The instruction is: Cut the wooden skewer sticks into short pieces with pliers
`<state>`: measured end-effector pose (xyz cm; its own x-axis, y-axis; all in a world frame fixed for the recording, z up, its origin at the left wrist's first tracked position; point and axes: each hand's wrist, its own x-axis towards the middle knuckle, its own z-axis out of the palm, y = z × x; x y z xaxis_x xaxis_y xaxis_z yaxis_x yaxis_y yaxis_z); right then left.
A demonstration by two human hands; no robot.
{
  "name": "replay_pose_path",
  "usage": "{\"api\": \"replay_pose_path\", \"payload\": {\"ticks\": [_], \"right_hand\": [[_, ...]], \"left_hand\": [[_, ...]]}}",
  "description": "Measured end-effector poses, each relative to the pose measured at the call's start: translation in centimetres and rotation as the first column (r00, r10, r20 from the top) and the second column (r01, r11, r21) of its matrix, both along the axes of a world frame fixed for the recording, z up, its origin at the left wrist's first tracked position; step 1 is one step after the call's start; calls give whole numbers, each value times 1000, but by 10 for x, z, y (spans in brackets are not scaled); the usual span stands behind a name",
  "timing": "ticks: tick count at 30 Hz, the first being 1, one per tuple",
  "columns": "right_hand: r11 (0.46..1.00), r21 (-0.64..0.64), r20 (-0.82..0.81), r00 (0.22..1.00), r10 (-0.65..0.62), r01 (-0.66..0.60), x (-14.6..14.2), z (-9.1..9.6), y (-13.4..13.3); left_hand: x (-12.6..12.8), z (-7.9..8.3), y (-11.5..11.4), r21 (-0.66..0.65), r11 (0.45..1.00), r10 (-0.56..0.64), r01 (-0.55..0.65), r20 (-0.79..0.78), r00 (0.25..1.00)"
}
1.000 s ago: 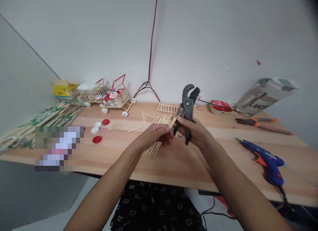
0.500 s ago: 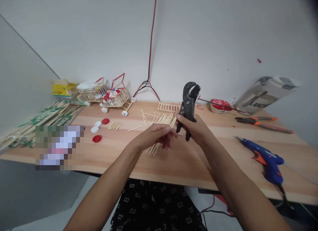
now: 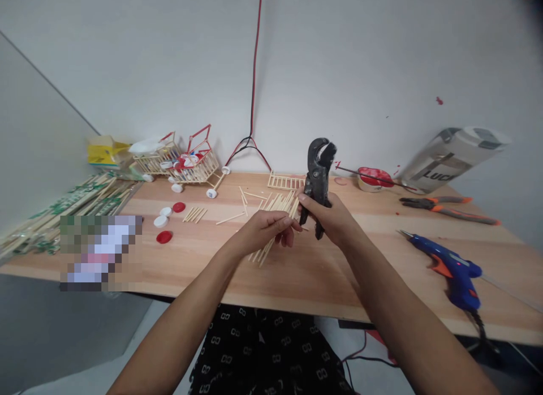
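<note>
My right hand (image 3: pixel 333 215) grips a black pipe cutter (image 3: pixel 319 175) by its handles, the hooked jaw pointing up and parted. Just left of the handles is my left hand (image 3: pixel 274 225), fingers curled and thumb pressed against them; whatever its fingertips may hold is too small to make out. Under and behind the left hand lies a loose pile of thin wooden sticks (image 3: pixel 265 253), partly covered by it. A small ladder-like stick frame (image 3: pixel 286 181) rests behind the pile.
Left of the pile are short cut sticks (image 3: pixel 195 215), red and white bottle caps (image 3: pixel 164 236) and stick-built carts (image 3: pixel 199 167). Bagged sticks (image 3: pixel 85 205) lie far left. At right are a blue glue gun (image 3: pixel 449 270), pliers (image 3: pixel 449 208) and a red-stained cup (image 3: pixel 375 180).
The view has shifted slightly. Both hands and the cutter stay close together in nearly the same pose, with the left fingers a little more curled.
</note>
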<state>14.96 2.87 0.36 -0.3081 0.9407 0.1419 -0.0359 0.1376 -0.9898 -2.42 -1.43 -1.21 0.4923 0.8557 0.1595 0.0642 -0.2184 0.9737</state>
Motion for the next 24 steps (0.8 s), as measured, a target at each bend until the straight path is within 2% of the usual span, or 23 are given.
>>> {"api": "replay_pose_path", "payload": {"ticks": [5,10,13,16,24], "right_hand": [[999,32,57,998,-40,39,-2,2,-3],[995,65,54,995,-83,79,-2,-1,-1],[981,143,119,982,-148,130,-3,-2,-1],[977,172,136,980,-149,124,-3,-1,-3],[996,73,-96,995,-37,44,-7,-6,-3]], "left_hand": [[2,-1,0,40,996,82,-81,-45,996],[6,-1,1,62,975,214,-213,-1,977],[8,-2,1,-18,973,229,-228,41,973],[9,-4,2,-125,967,234,-221,103,967],[5,-5,5,-243,949,259,-200,239,936]]}}
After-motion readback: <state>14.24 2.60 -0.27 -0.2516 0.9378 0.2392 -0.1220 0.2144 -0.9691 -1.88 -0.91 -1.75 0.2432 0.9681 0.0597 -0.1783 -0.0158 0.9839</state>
